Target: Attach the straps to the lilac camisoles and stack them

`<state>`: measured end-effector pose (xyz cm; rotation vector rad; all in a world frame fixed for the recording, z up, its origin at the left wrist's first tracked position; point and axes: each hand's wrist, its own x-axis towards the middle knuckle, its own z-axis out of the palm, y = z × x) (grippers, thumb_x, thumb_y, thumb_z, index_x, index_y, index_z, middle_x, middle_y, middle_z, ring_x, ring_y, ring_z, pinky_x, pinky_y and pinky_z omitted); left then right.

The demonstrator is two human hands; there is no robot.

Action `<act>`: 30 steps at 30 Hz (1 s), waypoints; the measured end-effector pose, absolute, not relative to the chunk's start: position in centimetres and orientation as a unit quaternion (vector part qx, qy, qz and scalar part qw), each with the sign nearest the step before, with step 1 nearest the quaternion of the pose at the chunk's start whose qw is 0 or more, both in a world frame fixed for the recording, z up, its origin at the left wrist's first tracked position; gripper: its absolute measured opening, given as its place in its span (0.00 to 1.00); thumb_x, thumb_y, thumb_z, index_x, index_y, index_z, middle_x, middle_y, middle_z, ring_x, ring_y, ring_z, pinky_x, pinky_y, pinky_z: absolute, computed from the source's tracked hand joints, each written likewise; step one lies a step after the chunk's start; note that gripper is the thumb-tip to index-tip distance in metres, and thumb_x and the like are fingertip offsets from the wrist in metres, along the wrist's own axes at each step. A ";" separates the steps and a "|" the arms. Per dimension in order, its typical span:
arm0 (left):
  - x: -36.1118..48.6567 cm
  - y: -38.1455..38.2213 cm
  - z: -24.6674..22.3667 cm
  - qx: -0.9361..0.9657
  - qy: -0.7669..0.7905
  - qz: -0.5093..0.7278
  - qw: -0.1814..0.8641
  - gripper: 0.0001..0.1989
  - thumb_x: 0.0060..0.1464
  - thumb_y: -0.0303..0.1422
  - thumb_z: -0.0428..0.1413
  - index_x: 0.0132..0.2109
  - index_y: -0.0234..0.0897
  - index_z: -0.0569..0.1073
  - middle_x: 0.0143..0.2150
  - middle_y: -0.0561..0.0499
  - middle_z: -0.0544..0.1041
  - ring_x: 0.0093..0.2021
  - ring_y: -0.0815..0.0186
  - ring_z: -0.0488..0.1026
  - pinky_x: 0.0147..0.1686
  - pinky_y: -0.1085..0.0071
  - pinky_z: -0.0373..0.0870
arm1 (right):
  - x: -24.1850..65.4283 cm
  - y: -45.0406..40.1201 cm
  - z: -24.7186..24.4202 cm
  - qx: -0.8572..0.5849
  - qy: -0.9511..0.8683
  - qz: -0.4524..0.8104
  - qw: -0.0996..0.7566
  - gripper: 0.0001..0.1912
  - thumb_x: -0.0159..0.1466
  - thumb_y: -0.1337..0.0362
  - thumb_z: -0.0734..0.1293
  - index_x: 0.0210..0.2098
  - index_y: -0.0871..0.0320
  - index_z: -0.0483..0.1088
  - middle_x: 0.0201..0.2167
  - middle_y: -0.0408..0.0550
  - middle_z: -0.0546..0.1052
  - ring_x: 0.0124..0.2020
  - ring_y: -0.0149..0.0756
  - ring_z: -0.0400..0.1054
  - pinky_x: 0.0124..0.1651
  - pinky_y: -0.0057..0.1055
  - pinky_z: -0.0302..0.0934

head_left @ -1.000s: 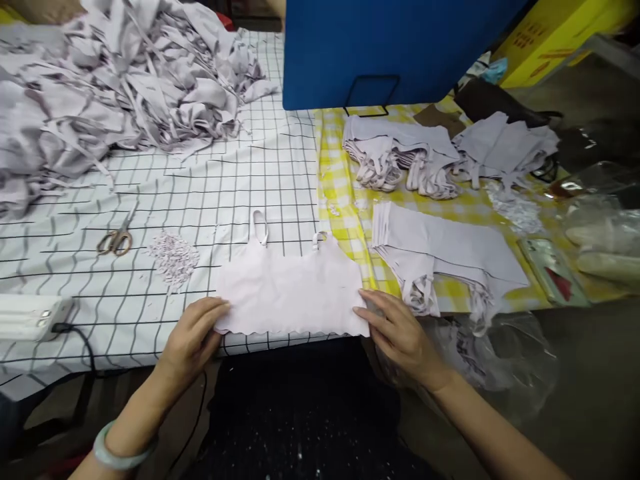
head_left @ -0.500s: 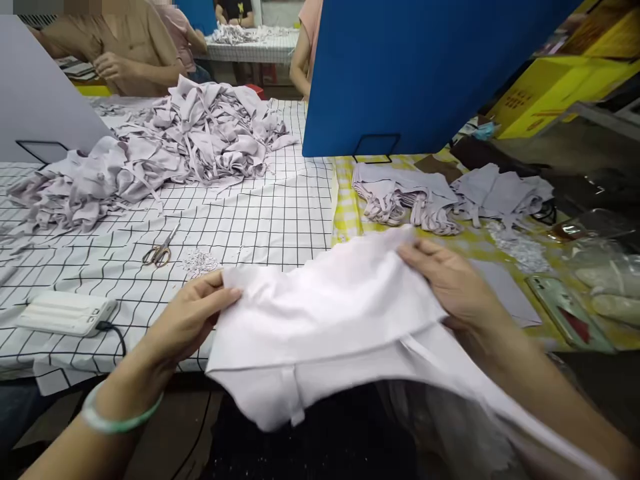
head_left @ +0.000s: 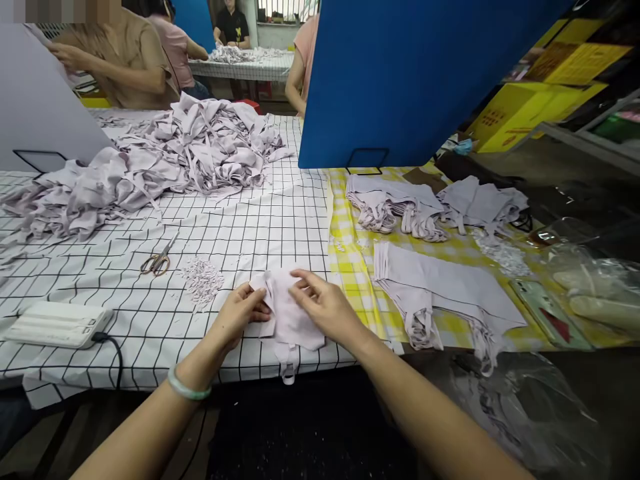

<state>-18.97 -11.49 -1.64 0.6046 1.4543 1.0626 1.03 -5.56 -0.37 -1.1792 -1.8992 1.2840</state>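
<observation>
A pale lilac cloth piece (head_left: 297, 317) with a strap loop at its lower edge lies folded at the front of the grid-patterned table. My left hand (head_left: 237, 317) pinches its folded left edge between thumb and fingers. From the other side, my right hand (head_left: 327, 308) has its bent fingers at the upper right of the cloth, thumb and forefinger close to the edge. Beside them on the right, a neat stack of similar cloth pieces (head_left: 450, 287) rests on the yellow checked cloth, with straps hanging down. Left of my hands is a small heap of clippings (head_left: 203, 281).
Scissors (head_left: 157, 261) and a white power bank (head_left: 59, 323) with a cable are on the left. A big pile of cloth (head_left: 200, 147) covers the back left. A blue panel (head_left: 390, 87) stands behind; a phone (head_left: 550, 313) lies far right. Co-workers sit beyond.
The cloth piece, spread wide between both hands before, is now smaller and folded on the table. My hands have come closer together, and the stack on the right is uncovered.
</observation>
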 end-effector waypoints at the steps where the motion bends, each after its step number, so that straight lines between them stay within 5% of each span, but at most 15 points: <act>1: -19.1 -11.7 -1.7 0.282 0.633 0.459 0.556 0.15 0.48 0.42 0.64 0.33 0.35 0.70 0.26 0.53 0.75 0.27 0.71 0.73 0.31 0.75 0.74 | 1.1 -5.6 -0.8 -0.461 -0.728 0.422 0.281 0.17 0.66 0.54 0.65 0.51 0.53 0.72 0.40 0.50 0.76 0.37 0.40 0.71 0.42 0.39 0.67; 4: -19.4 -12.2 -1.5 0.341 0.658 0.450 0.498 0.17 0.47 0.45 0.64 0.30 0.35 0.71 0.26 0.53 0.74 0.28 0.69 0.73 0.31 0.75 0.72 | 1.2 -5.6 -2.7 -0.526 -0.772 0.268 0.236 0.10 0.59 0.58 0.70 0.39 0.55 0.73 0.38 0.53 0.74 0.44 0.49 0.67 0.49 0.48 0.63; 7: -18.7 -12.6 -1.1 0.345 0.655 0.440 0.509 0.21 0.44 0.48 0.66 0.26 0.37 0.68 0.22 0.55 0.71 0.26 0.67 0.73 0.29 0.73 0.73 | 0.0 -7.2 -3.6 -0.523 -0.756 0.316 0.235 0.06 0.57 0.65 0.70 0.30 0.55 0.67 0.36 0.50 0.73 0.45 0.47 0.66 0.53 0.47 0.61; 10: -17.0 -11.8 -1.4 0.302 0.602 0.475 0.566 0.19 0.42 0.48 0.67 0.28 0.39 0.72 0.29 0.52 0.77 0.37 0.58 0.79 0.38 0.66 0.79 | -1.7 -8.6 -3.1 -0.458 -0.625 0.526 0.351 0.09 0.63 0.59 0.67 0.42 0.52 0.67 0.39 0.45 0.74 0.44 0.40 0.69 0.49 0.39 0.64; 12: -15.2 -10.0 -1.6 0.286 0.587 0.467 0.596 0.17 0.39 0.48 0.68 0.32 0.43 0.76 0.36 0.50 0.82 0.47 0.51 0.79 0.44 0.61 0.80 | -1.6 -8.1 -2.4 -0.392 -0.555 0.620 0.393 0.23 0.60 0.56 0.71 0.53 0.48 0.63 0.41 0.42 0.75 0.45 0.39 0.71 0.46 0.36 0.66; 17: -6.7 -4.4 0.9 0.369 0.487 0.492 0.620 0.27 0.51 0.57 0.58 0.50 0.45 0.78 0.57 0.47 0.78 0.61 0.49 0.72 0.59 0.56 0.72 | 6.0 -4.3 -0.2 -0.415 -0.414 0.614 0.529 0.33 0.52 0.59 0.76 0.56 0.48 0.66 0.51 0.45 0.75 0.55 0.44 0.70 0.58 0.40 0.62; 19: -2.8 -2.7 2.3 0.451 0.448 0.495 0.593 0.29 0.53 0.56 0.56 0.54 0.43 0.76 0.61 0.45 0.74 0.64 0.49 0.68 0.65 0.54 0.64 | 10.5 -1.9 0.5 -0.419 -0.364 0.613 0.563 0.33 0.51 0.59 0.75 0.56 0.50 0.67 0.51 0.47 0.76 0.52 0.45 0.72 0.55 0.41 0.65; 24: 3.0 -0.2 2.8 0.607 0.413 0.402 0.548 0.27 0.57 0.54 0.55 0.57 0.46 0.76 0.65 0.44 0.69 0.69 0.49 0.60 0.69 0.51 0.53 | 22.3 8.0 4.1 -0.575 -0.432 0.339 0.607 0.25 0.50 0.59 0.68 0.47 0.55 0.70 0.40 0.48 0.80 0.36 0.43 0.75 0.37 0.38 0.71; 30: 2.5 0.7 0.7 0.635 0.419 0.338 0.553 0.21 0.62 0.51 0.51 0.54 0.48 0.77 0.63 0.45 0.72 0.66 0.51 0.64 0.68 0.54 0.56 | 32.2 19.9 9.4 -0.631 -0.449 0.169 0.609 0.27 0.53 0.61 0.64 0.52 0.59 0.64 0.49 0.57 0.74 0.48 0.43 0.70 0.52 0.43 0.66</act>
